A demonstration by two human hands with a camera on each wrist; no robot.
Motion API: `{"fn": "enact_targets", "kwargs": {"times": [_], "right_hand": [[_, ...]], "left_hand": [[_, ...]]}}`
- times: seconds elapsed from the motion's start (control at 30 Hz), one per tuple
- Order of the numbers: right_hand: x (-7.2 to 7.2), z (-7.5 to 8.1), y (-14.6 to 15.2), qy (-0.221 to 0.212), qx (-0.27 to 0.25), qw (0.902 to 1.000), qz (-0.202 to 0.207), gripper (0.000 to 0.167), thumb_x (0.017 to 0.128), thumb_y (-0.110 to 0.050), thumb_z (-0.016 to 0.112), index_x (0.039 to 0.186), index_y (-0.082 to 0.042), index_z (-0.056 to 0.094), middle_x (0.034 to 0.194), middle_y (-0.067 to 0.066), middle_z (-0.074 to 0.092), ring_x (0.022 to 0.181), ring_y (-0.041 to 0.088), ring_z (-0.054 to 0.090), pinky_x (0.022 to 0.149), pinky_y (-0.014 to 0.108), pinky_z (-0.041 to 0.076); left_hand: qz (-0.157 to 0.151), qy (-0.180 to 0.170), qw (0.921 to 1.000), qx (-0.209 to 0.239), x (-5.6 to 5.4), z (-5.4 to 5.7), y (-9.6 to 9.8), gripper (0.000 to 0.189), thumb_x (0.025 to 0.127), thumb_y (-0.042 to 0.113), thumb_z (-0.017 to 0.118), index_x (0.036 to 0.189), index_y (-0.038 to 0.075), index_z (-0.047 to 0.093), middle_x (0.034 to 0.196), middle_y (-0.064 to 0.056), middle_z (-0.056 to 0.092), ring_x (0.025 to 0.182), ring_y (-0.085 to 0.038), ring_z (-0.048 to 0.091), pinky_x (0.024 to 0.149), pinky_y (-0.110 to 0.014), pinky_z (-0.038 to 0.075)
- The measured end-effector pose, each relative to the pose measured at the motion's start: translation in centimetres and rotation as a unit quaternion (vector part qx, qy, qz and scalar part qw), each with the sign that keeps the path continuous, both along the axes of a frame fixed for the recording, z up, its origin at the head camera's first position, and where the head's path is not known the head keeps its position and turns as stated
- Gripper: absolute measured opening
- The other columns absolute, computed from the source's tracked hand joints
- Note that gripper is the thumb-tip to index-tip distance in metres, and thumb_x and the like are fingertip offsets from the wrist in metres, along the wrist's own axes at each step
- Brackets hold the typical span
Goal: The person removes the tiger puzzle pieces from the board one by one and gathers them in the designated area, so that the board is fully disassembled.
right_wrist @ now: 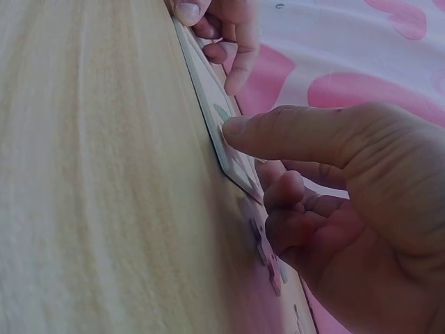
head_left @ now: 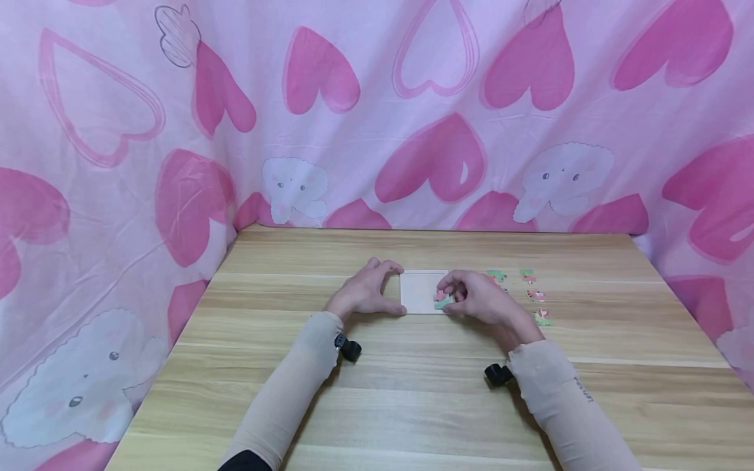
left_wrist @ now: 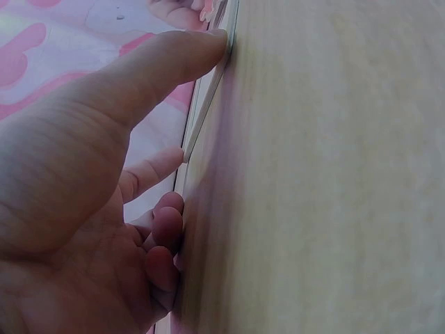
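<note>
A shallow white puzzle tray (head_left: 418, 291) with a raised rim lies flat on the table. My left hand (head_left: 366, 291) spans its left side, holding it with thumb and index finger at the two corners; the other fingers curl loosely beside it in the left wrist view. At the tray's right end, my right hand (head_left: 482, 299) pinches a pink-and-green jigsaw piece (head_left: 442, 302) between thumb and fingers, low over the tray's lower right corner. In the right wrist view the thumb (right_wrist: 278, 136) partly hides this piece.
Several loose jigsaw pieces lie right of the tray, including a green one (head_left: 497, 275) partly behind my right hand and a pink-and-green one (head_left: 542, 317). The wood-grain table (head_left: 406, 392) extends around them. A pink heart-patterned curtain (head_left: 353, 131) hangs along its back and sides.
</note>
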State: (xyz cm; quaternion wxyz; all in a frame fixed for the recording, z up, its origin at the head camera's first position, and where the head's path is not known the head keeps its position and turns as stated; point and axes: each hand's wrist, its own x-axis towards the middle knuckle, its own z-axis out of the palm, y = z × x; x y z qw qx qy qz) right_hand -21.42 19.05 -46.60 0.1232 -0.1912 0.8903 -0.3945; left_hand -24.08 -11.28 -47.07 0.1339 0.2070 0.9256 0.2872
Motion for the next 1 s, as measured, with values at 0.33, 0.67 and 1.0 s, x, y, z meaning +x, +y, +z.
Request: {"fn": "enact_targets", "kwargs": {"times": [0.33, 0.67, 1.0], "right_hand": [[0.0, 0.6, 0.6, -0.01, -0.009, 0.9999, -0.007, 0.044, 0.094, -0.011, 0.09, 0.135, -0.01, 0.073, 0.094, 0.006, 0.065, 0.087, 0.023, 0.057, 0.071, 0.028, 0.05], [0.1, 1.7, 1.6, -0.006, -0.053, 0.9982, -0.027, 0.04, 0.098, -0.003, 0.082, 0.137, -0.006, 0.071, 0.096, 0.01, 0.063, 0.088, 0.026, 0.056, 0.067, 0.026, 0.048], [0.8, 3.4, 2.8, 0.029, -0.052, 0.9959, -0.067, 0.041, 0.097, -0.007, 0.084, 0.137, -0.01, 0.073, 0.087, 0.007, 0.059, 0.08, 0.021, 0.055, 0.064, 0.027, 0.048]], "left_hand": [[-0.003, 0.006, 1.0, -0.004, 0.1, 0.1, 0.0, 0.093, 0.079, 0.052, 0.099, 0.158, 0.029, 0.055, 0.131, -0.004, 0.053, 0.109, -0.023, 0.057, 0.094, -0.042, 0.054], [-0.002, 0.005, 1.0, 0.0, 0.1, 0.3, 0.1, 0.093, 0.079, 0.051, 0.099, 0.158, 0.028, 0.055, 0.131, -0.004, 0.052, 0.111, -0.023, 0.057, 0.097, -0.043, 0.055], [-0.004, 0.004, 1.0, 0.002, 0.4, 0.2, -0.1, 0.093, 0.079, 0.053, 0.1, 0.157, 0.028, 0.056, 0.126, -0.004, 0.051, 0.106, -0.023, 0.055, 0.09, -0.041, 0.053]]}}
